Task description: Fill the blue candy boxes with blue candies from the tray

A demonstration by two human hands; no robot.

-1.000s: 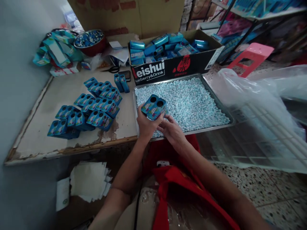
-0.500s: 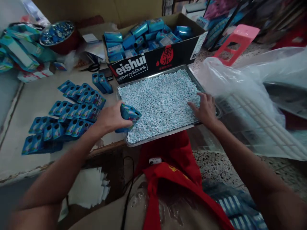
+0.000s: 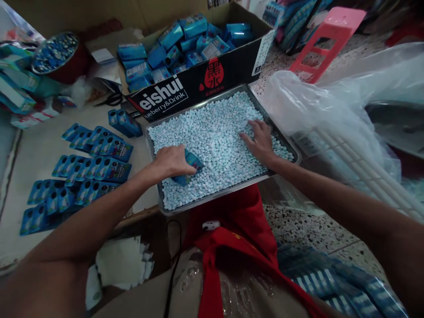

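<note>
A metal tray (image 3: 156,187) full of small pale blue-white pieces (image 3: 218,141) lies in front of me. My left hand (image 3: 174,162) is closed around a blue box (image 3: 189,170), held low against the pieces at the tray's left side. On the right side of the tray my right hand (image 3: 258,139) rests on the pieces, fingers apart, with nothing seen in it. Several blue boxes with round dark openings (image 3: 114,170) stand in rows left of the tray. Two more blue boxes (image 3: 124,123) are near its upper left corner.
Behind the tray, a black carton (image 3: 195,84) holds many blue boxes. A red bowl of wrapped items (image 3: 74,62) and scissors (image 3: 114,99) are at the upper left. Clear plastic (image 3: 308,99) and a pink stool (image 3: 326,42) are to the right.
My left hand has brought the blue box rightward and down onto the pieces. My right hand has moved in from the tray's right edge. The view has shifted slightly.
</note>
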